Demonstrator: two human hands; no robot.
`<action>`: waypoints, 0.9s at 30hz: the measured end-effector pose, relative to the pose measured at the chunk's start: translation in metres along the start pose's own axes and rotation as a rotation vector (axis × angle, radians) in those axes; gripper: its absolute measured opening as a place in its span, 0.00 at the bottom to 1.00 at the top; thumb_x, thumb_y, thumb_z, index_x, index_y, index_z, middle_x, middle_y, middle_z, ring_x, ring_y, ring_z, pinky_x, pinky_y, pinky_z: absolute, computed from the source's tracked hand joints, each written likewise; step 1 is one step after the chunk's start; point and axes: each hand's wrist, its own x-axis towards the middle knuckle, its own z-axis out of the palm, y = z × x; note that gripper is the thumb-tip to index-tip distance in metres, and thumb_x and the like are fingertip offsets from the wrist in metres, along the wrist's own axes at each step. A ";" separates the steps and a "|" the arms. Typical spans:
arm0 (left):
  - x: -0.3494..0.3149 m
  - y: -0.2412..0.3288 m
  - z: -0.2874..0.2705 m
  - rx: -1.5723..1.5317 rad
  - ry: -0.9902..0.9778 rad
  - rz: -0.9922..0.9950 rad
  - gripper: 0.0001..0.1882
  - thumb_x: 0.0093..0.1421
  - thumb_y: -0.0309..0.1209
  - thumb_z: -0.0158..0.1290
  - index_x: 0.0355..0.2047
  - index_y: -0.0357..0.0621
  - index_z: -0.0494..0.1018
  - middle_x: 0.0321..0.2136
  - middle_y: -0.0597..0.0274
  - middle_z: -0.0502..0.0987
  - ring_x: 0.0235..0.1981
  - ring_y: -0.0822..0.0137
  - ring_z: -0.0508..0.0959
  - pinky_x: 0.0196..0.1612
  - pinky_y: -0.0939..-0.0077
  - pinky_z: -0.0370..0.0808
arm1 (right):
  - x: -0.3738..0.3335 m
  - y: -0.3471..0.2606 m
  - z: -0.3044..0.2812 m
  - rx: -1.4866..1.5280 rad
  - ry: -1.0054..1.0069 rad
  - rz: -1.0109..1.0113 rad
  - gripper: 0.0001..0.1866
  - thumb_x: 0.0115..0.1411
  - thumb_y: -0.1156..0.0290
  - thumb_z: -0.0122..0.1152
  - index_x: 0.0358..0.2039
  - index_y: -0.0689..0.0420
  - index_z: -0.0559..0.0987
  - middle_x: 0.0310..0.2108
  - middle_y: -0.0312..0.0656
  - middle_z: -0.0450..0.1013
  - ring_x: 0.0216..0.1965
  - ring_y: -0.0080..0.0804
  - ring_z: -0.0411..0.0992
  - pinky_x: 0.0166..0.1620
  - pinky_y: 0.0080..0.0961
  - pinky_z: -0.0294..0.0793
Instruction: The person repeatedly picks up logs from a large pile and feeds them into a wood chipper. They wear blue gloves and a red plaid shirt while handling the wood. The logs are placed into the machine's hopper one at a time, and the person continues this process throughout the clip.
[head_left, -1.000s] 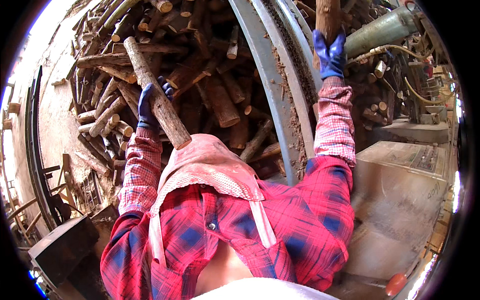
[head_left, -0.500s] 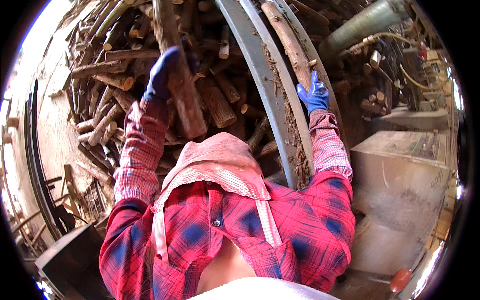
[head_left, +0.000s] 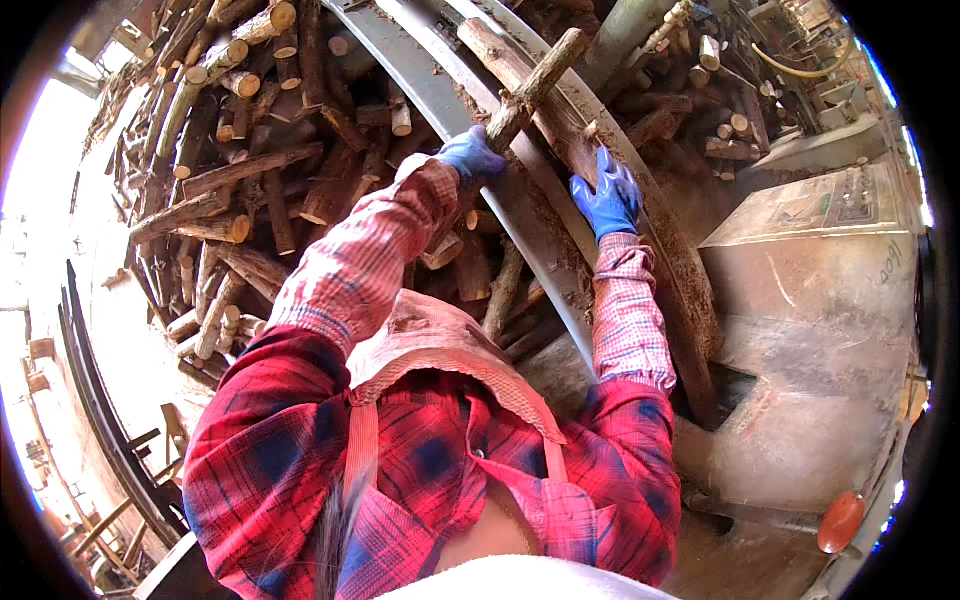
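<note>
My left hand (head_left: 470, 157), in a blue glove, is closed around a rough-barked log (head_left: 540, 82). That log slants over the metal chute (head_left: 420, 75), its far end crossing above a second, thicker log (head_left: 530, 95) that lies lengthwise in the chute. At this second log's near end is my right hand (head_left: 610, 197), also blue-gloved. Its fingers are stretched out against the wood, not wrapped round it. The left log's lower part is partly hidden behind my left hand and forearm.
A large pile of cut logs (head_left: 255, 165) lies to the left of the chute, and more logs (head_left: 735, 125) lie beyond it at right. A grey metal housing (head_left: 810, 270) stands right of my right arm. An orange-red oval object (head_left: 841, 522) sits at the lower right.
My left hand has carried its log rightward from the pile to over the chute. My right hand stays by the other log's near end, its fingers now more stretched. The view has shifted.
</note>
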 end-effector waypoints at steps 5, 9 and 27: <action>-0.009 0.008 -0.021 -1.049 -0.760 -0.226 0.19 0.62 0.39 0.55 0.48 0.40 0.75 0.35 0.51 0.80 0.33 0.59 0.82 0.39 0.63 0.80 | -0.012 -0.009 -0.013 -0.098 0.146 -0.054 0.45 0.51 0.42 0.63 0.60 0.63 0.65 0.56 0.58 0.67 0.56 0.56 0.66 0.58 0.47 0.66; -0.042 -0.002 -0.039 -1.527 -0.718 -0.046 0.31 0.61 0.45 0.53 0.58 0.36 0.66 0.41 0.48 0.79 0.42 0.55 0.80 0.49 0.59 0.78 | -0.047 -0.131 -0.015 1.422 -0.143 0.265 0.37 0.59 0.56 0.65 0.61 0.65 0.63 0.55 0.48 0.68 0.56 0.36 0.67 0.60 0.31 0.65; -0.043 0.031 -0.161 -0.733 0.541 0.439 0.39 0.52 0.42 0.67 0.59 0.38 0.64 0.47 0.52 0.76 0.51 0.63 0.75 0.56 0.67 0.70 | 0.140 -0.220 -0.002 1.662 0.041 -0.322 0.31 0.57 0.56 0.67 0.55 0.59 0.69 0.43 0.43 0.74 0.44 0.33 0.73 0.46 0.32 0.74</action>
